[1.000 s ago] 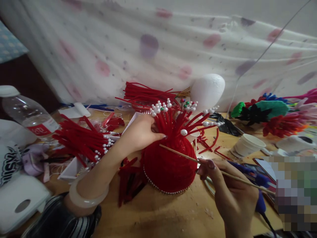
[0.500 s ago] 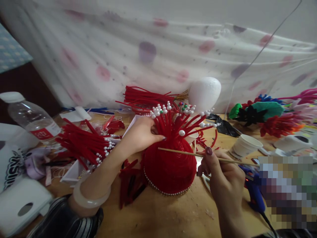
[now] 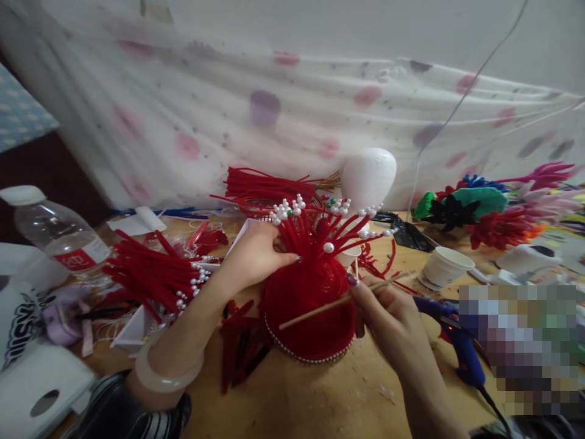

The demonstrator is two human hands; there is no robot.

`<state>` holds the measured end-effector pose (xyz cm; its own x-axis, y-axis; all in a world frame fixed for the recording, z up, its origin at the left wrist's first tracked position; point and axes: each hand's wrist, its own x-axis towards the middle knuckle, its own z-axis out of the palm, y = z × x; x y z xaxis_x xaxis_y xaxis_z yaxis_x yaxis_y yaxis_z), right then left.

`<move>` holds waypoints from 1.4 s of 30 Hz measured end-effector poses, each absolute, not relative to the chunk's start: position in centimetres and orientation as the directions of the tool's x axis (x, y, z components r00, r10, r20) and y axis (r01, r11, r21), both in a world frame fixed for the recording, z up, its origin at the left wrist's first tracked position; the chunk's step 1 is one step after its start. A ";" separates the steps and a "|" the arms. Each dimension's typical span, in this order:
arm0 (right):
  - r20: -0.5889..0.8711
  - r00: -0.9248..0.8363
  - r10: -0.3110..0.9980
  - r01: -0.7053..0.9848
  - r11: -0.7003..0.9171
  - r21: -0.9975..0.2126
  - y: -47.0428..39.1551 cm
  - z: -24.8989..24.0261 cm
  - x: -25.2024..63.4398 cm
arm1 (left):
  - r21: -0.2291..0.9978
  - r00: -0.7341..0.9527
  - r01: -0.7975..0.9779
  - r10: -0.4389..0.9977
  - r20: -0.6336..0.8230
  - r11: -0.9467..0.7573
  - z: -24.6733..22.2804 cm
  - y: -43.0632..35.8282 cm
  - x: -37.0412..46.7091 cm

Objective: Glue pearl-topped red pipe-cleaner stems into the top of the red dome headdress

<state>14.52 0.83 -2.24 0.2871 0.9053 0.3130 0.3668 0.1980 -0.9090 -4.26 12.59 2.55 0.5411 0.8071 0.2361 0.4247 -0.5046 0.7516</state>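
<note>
A dome covered in red fuzzy material [image 3: 306, 305], edged with a string of small pearls, sits in front of me. Out of its top fans a bunch of red fuzzy stems [image 3: 315, 241], tipped with white beads and a few green ones. My left hand [image 3: 260, 256] grips the base of this bunch from the left, thumb in front; its other fingers are partly hidden behind. Between the fingers of my right hand [image 3: 381, 308] is a thin wooden stick [image 3: 315, 310], slanting across the dome's front with one end near the lower left.
Loose red stems with pearl tips [image 3: 150, 268] lie at left, beside a plastic bottle [image 3: 64, 231]. Behind the dome stand a white foam head form [image 3: 369, 177] and more red stems [image 3: 269, 183]. To the right are a paper cup [image 3: 445, 268], a blue glue gun [image 3: 461, 341] and colourful fuzzy flowers [image 3: 498, 213].
My right hand has come left to the dome's side. The stick has tipped, its left end dropping from the dome's upper part toward the pearl edge. My left hand keeps its grip.
</note>
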 end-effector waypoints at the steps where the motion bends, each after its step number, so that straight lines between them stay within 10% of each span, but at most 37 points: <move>1: 0.299 0.263 0.917 0.309 0.214 -0.927 0.7 -2.4 14.5 | 0.754 0.542 0.424 0.807 0.234 -0.503 2.6 12.6 -4.3; 10: 0.561 0.356 0.748 0.278 0.488 -0.827 -2.1 -2.8 15.3 | 0.878 0.625 0.254 0.761 0.171 -0.406 2.4 13.3 -5.2; 19: 0.620 0.311 0.720 0.477 0.446 -0.758 -2.6 -3.6 15.7 | 0.740 0.670 0.592 0.706 -0.230 -0.320 2.3 13.9 -7.6; 30: 0.594 0.429 0.680 0.428 0.426 -0.797 -2.8 -3.8 15.4 | 0.929 0.613 0.357 0.775 -0.154 -0.098 2.7 13.5 -6.2; 42: 0.747 0.025 0.664 0.654 0.554 -0.515 -2.1 -3.7 15.4 | 0.915 0.516 0.308 0.854 0.072 -0.263 2.3 13.5 -4.9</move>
